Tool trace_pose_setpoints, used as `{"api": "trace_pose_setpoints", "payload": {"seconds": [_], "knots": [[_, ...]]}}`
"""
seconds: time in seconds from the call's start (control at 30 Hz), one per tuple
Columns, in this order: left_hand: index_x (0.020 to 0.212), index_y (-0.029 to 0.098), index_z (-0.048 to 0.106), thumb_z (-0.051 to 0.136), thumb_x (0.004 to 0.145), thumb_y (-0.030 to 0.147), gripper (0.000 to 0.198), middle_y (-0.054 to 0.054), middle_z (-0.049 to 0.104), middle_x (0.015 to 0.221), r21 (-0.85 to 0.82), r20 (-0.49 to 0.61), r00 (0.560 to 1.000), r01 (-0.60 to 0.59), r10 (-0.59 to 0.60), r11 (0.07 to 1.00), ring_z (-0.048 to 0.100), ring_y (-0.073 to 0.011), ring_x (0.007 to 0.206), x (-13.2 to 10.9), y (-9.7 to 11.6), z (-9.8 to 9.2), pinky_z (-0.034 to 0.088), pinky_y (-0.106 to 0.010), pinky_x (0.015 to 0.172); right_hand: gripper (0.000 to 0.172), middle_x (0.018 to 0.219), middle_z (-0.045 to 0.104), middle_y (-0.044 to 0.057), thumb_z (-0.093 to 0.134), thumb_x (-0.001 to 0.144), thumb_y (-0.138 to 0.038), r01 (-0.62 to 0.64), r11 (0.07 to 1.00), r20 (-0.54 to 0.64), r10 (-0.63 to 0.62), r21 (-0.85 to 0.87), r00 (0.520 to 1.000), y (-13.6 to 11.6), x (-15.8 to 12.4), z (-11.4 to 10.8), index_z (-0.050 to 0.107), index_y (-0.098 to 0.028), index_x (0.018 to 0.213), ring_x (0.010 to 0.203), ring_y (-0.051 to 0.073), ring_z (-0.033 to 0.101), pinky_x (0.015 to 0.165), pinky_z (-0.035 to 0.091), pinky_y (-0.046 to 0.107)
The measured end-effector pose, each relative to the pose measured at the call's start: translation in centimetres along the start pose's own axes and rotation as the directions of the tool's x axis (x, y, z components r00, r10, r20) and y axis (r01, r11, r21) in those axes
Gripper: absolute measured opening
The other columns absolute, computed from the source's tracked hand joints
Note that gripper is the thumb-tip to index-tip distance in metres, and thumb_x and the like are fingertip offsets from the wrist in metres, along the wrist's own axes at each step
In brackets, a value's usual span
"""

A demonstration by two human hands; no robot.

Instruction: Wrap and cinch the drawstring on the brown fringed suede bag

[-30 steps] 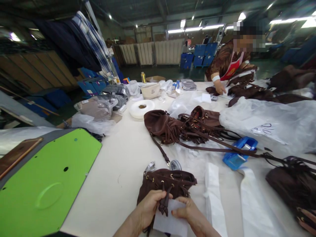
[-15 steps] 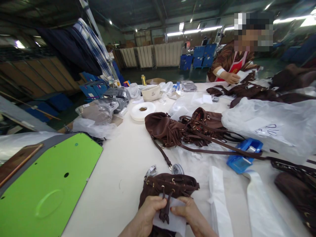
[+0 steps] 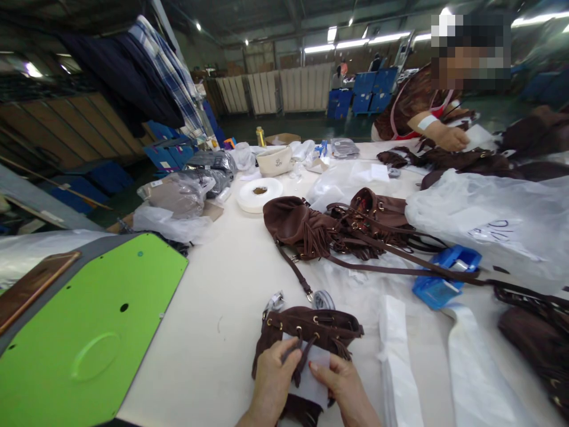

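Bag: small brown suede drawstring bag (image 3: 306, 332) lies at the near edge of the white surface (image 3: 222, 284), right in front of you, mouth toward the far side.
Left hand: your left hand (image 3: 272, 382) pinches the white paper sheet (image 3: 311, 379) against the bag's front, thumb by the drawstring cord (image 3: 304, 359).
Right hand: your right hand (image 3: 342, 385) is clamped on the same sheet from the right, fingertips close to the left's.
Handling: judged soft and light; the suede will slump and fold, so hold it by the body or the eyelet rim, not the cord alone. The paper looks thin and easy to crease.
Near things: folded white paper strips (image 3: 395, 356) just right of the bag; blue tape dispenser (image 3: 444, 279) further right.
Far things: a heap of brown fringed bags (image 3: 338, 228) with long straps mid-surface; a white tape roll (image 3: 259, 194) beyond.
Left side: green panel (image 3: 89, 332) beside the surface.
Other person: a co-worker's hand (image 3: 451, 139) works at the far right on more brown bags.
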State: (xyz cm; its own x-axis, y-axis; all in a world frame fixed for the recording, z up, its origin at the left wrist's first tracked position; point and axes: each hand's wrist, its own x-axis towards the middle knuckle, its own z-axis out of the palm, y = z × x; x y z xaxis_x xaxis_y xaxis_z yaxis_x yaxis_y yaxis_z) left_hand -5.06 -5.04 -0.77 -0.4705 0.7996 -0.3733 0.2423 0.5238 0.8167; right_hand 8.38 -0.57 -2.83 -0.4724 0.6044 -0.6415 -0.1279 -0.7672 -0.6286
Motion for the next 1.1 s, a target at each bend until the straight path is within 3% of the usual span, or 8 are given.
{"api": "trace_pose_setpoints", "payload": {"seconds": [0.17, 0.33, 0.47, 0.67, 0.8, 0.87, 0.97, 1.1], "knots": [[0.111, 0.018, 0.058, 0.039, 0.076, 0.023, 0.04, -0.009, 0.064, 0.105, 0.283, 0.072, 0.988, -0.15, 0.135, 0.947, 0.057, -0.0223, 0.099, 0.2, 0.7, -0.1, 0.043, -0.036, 0.092, 0.035, 0.056, 0.064, 0.0, 0.076, 0.047, -0.041, 0.074, 0.995, -0.033, -0.077, -0.07, 0.997, 0.7, 0.1, 0.6, 0.068, -0.013, 0.068, 0.049, 0.01, 0.051, 0.05, 0.04, 0.022], [0.127, 0.016, 0.04, 0.038, 0.075, 0.02, 0.053, -0.014, 0.058, 0.115, 0.353, 0.086, 0.991, -0.126, 0.102, 0.927, 0.053, -0.0259, 0.106, 0.3, 1.4, 0.0, 0.039, -0.041, 0.095, 0.039, 0.044, 0.052, -0.004, 0.073, 0.048, -0.047, 0.111, 0.981, -0.115, -0.13, -0.158, 0.985, 1.5, 1.0, 0.9, 0.066, -0.013, 0.066, 0.04, 0.006, 0.036, 0.04, 0.028, 0.02], [0.127, 0.016, 0.035, 0.043, 0.073, 0.023, 0.055, -0.012, 0.058, 0.115, 0.149, 0.035, 0.997, -0.074, 0.07, 0.986, 0.052, -0.0233, 0.108, 0.1, 1.6, -0.3, 0.037, -0.038, 0.096, 0.043, 0.042, 0.051, -0.004, 0.071, 0.051, -0.05, 0.11, 0.981, -0.123, -0.13, -0.161, 0.984, 1.4, 1.3, 0.8, 0.068, -0.013, 0.073, 0.038, 0.006, 0.034, 0.038, 0.025, 0.019], [0.071, 0.017, 0.048, 0.063, 0.053, 0.025, 0.024, 0.001, 0.059, 0.062, -0.295, 0.023, 0.988, 0.15, -0.151, 0.944, 0.054, -0.0157, 0.06, 0.5, 0.5, -0.4, 0.042, -0.025, 0.055, 0.039, 0.061, 0.067, 0.002, 0.075, 0.049, -0.043, 0.124, 0.992, -0.074, -0.126, -0.031, 0.989, 1.4, 1.2, 1.0, 0.069, -0.013, 0.073, 0.055, 0.013, 0.055, 0.054, 0.044, 0.024], [0.063, 0.015, 0.05, 0.064, 0.049, 0.023, 0.021, 0.003, 0.054, 0.055, -0.371, 0.085, 0.968, 0.251, -0.237, 0.894, 0.047, -0.0122, 0.053, 1.1, -0.4, 0.4, 0.038, -0.024, 0.052, 0.038, 0.063, 0.067, 0.001, 0.075, 0.049, -0.043, 0.136, 0.99, -0.115, -0.14, -0.044, 0.983, 1.6, 1.1, 1.1, 0.07, -0.014, 0.073, 0.058, 0.014, 0.055, 0.055, 0.044, 0.024], [0.063, 0.016, 0.051, 0.062, 0.05, 0.021, 0.018, 0.003, 0.054, 0.056, -0.301, 0.082, 0.972, 0.236, -0.221, 0.924, 0.047, -0.0121, 0.054, 1.2, -0.5, 0.8, 0.036, -0.024, 0.053, 0.038, 0.062, 0.067, 0.001, 0.075, 0.048, -0.044, 0.131, 0.991, -0.14, -0.133, -0.03, 0.981, 1.7, 1.2, 0.9, 0.069, -0.015, 0.072, 0.058, 0.014, 0.055, 0.055, 0.044, 0.024], [0.058, 0.018, 0.048, 0.059, 0.053, 0.018, 0.012, 0.004, 0.05, 0.054, 0.043, -0.005, 0.992, 0.13, -0.13, 0.991, 0.044, -0.0122, 0.054, 1.0, 0.1, 1.3, 0.032, -0.024, 0.054, 0.04, 0.059, 0.065, 0.0, 0.074, 0.049, -0.047, 0.116, 0.993, -0.181, -0.119, -0.026, 0.976, 1.7, 1.3, 0.6, 0.068, -0.015, 0.071, 0.055, 0.013, 0.053, 0.054, 0.044, 0.024], [0.056, 0.018, 0.048, 0.056, 0.057, 0.017, 0.008, 0.004, 0.05, 0.055, 0.285, -0.014, 0.998, 0.057, -0.055, 0.957, 0.045, -0.0133, 0.057, 0.9, 1.2, 1.1, 0.029, -0.025, 0.057, 0.043, 0.06, 0.066, 0.002, 0.075, 0.047, -0.045, 0.06, 0.997, -0.165, -0.053, 0.041, 0.985, 1.4, 1.4, 0.5, 0.069, -0.014, 0.075, 0.06, 0.016, 0.057, 0.058, 0.047, 0.027]]}}
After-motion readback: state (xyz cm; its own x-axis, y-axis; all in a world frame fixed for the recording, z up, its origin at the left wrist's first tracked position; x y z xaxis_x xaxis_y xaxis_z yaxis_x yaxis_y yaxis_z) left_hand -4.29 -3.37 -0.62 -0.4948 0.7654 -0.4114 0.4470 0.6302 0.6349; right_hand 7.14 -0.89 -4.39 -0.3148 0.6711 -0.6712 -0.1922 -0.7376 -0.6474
